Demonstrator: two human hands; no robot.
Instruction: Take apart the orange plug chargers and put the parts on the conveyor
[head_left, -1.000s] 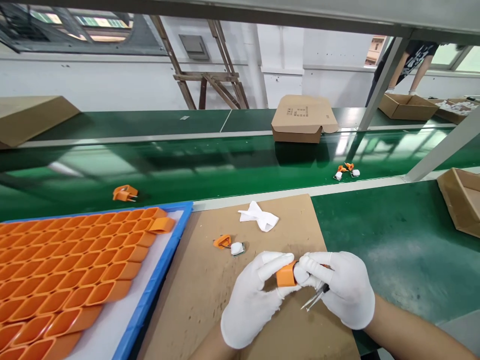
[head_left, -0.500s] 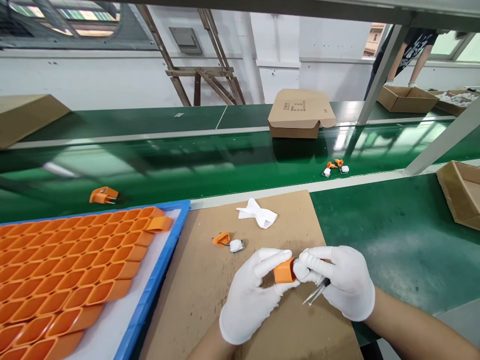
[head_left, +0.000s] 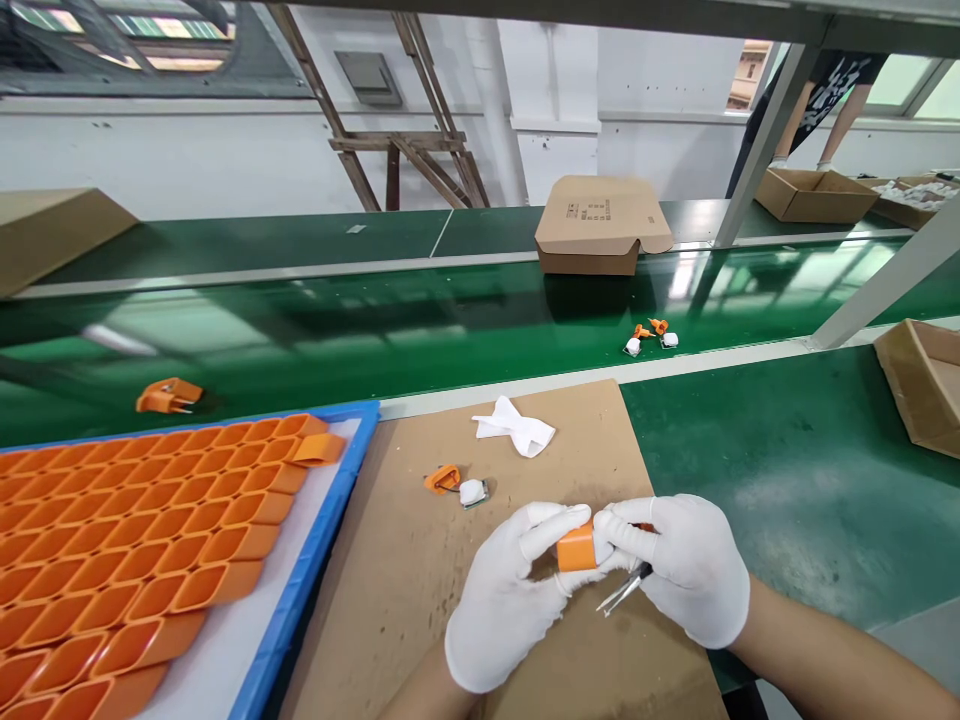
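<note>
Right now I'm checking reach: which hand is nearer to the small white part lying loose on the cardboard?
Left. The left hand is just below-right of the white part; the right hand lies farther right, beyond the orange piece.

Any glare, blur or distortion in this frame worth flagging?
Head view: window glare streaks the glossy green conveyor belt; straight frame posts lean and bend near the edges, a wide-lens effect; the white-gloved left hand and right hand on the small orange plastic shell are sharp, with soft shadows.
</note>
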